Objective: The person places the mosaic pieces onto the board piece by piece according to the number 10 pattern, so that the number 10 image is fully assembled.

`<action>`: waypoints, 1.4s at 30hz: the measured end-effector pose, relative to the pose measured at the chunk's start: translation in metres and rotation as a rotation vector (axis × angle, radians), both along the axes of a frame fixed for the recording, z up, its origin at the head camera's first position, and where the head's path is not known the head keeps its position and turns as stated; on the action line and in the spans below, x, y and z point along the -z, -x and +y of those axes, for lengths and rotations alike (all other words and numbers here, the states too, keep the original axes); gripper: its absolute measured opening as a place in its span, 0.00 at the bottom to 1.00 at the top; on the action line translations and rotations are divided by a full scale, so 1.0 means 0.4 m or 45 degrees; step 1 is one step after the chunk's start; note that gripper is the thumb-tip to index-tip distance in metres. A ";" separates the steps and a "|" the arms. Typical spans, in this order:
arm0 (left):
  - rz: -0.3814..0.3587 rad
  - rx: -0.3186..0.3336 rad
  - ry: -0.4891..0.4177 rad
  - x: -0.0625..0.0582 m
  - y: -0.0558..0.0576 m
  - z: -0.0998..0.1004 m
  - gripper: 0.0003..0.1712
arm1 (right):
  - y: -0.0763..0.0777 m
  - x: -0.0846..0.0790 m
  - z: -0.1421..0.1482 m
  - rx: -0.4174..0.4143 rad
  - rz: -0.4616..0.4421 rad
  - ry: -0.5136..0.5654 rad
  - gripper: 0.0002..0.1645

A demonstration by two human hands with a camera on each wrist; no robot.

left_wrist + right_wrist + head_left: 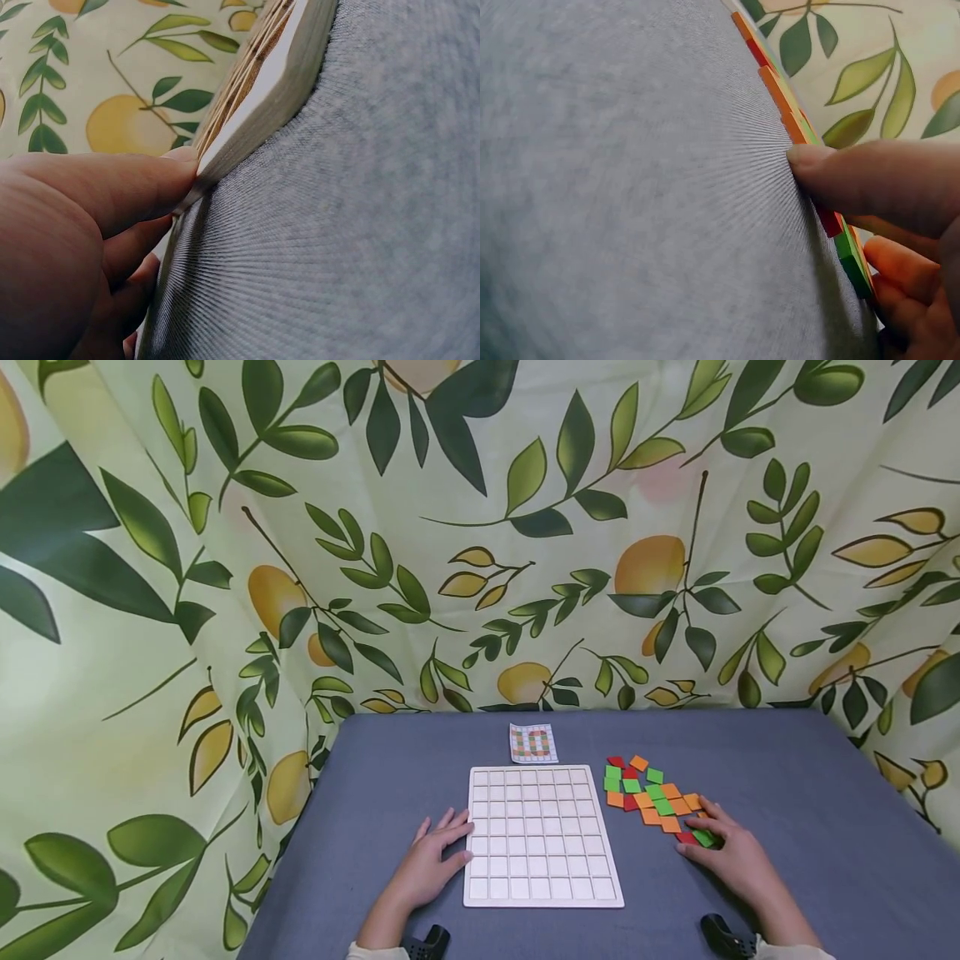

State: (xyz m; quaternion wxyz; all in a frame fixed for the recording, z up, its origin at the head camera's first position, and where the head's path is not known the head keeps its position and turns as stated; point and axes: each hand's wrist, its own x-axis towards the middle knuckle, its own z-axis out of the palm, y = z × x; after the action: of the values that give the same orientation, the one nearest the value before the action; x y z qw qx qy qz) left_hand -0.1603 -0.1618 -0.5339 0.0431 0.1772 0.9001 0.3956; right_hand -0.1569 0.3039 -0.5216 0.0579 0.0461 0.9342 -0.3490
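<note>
A white board point(543, 904) with a grid of square cells lies flat on the table. At its left edge rests my left hand point(426, 867), fingers extended; the left wrist view shows the thumb point(142, 184) against the board's side point(259, 124). Thin square tiles in red, orange and green point(664, 807) lie loosely grouped right of the board. My right hand point(738, 858) is over the near right end of that group, thumb and fingers spread around a red tile point(686, 838) and a green tile point(704, 838). Those tiles point(851, 262) lie on the cloth beside the fingers.
Just beyond the board's far edge lies a small card point(533, 743) printed with a coloured grid pattern. A blue-grey cloth point(405, 760) covers the table. Behind and to the left hangs a curtain point(480, 635) with leaves and fruit. Black devices point(726, 937) sit at both wrists.
</note>
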 end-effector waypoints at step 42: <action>-0.005 0.009 -0.017 -0.002 -0.003 -0.002 0.25 | 0.186 -0.049 -0.337 0.009 0.083 0.282 0.08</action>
State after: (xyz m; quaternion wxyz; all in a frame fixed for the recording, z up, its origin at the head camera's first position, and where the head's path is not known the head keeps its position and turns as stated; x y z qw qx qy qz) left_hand -0.1592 -0.1627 -0.5333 0.0451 0.1797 0.8968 0.4018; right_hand -0.2313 0.1692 -0.5019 0.0311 0.0313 0.8911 -0.4516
